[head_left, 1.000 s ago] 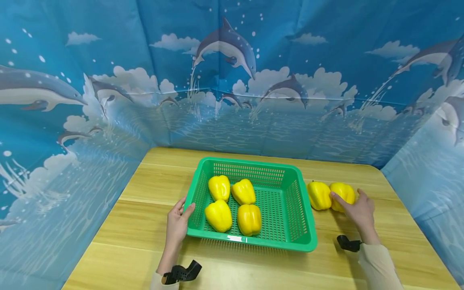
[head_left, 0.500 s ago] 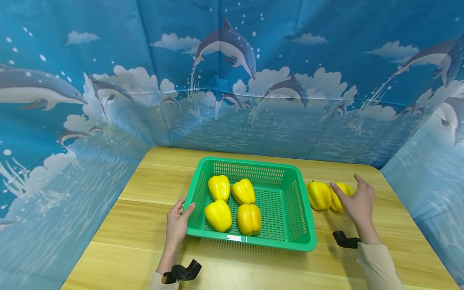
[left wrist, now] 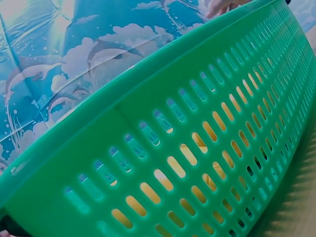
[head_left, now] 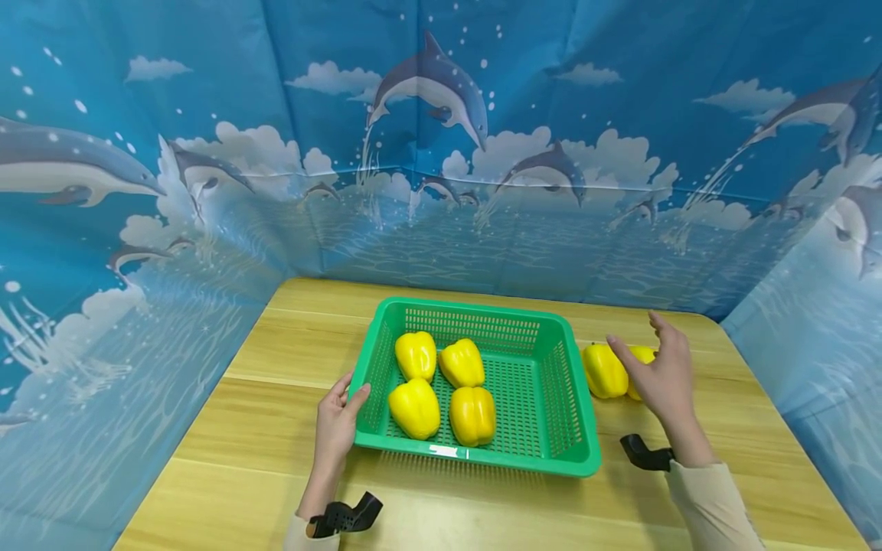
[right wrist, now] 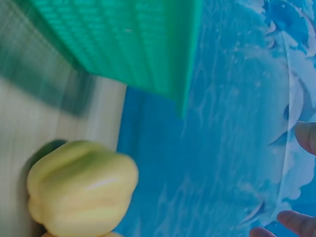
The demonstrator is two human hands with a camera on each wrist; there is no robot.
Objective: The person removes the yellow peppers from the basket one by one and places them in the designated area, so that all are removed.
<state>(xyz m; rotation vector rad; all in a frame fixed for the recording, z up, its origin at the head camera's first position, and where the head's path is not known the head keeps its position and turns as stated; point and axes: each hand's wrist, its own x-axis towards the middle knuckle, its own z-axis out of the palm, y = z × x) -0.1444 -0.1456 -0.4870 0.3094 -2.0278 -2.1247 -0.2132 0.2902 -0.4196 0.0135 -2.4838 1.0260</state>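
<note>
A green plastic basket (head_left: 513, 461) stands mid-table, with several yellow bell peppers (head_left: 413, 409) in its left half. My left hand (head_left: 336, 425) grips its left rim, the thumb over the edge. In the left wrist view, the slotted basket wall (left wrist: 163, 123) fills most of the frame. My right hand (head_left: 664, 375) is raised over the table right of the basket, thumb and fingers spread, holding nothing. Below and beyond it lie two more yellow bell peppers (head_left: 605, 370), the farther one partly hidden behind the hand. The right wrist view shows one yellow pepper (right wrist: 84, 187) under fingertips (right wrist: 307, 136) at the edge.
The wood-grain table (head_left: 255, 428) stands against a blue curtain (head_left: 441, 229) printed with dolphins and clouds. Black camera mounts sit on both wrists, the left mount (head_left: 344, 516) near the table's front.
My right hand has let go of the far-right pepper, lifted, and moved left toward the basket with fingers spread. The left hand, basket and peppers have stayed in place.
</note>
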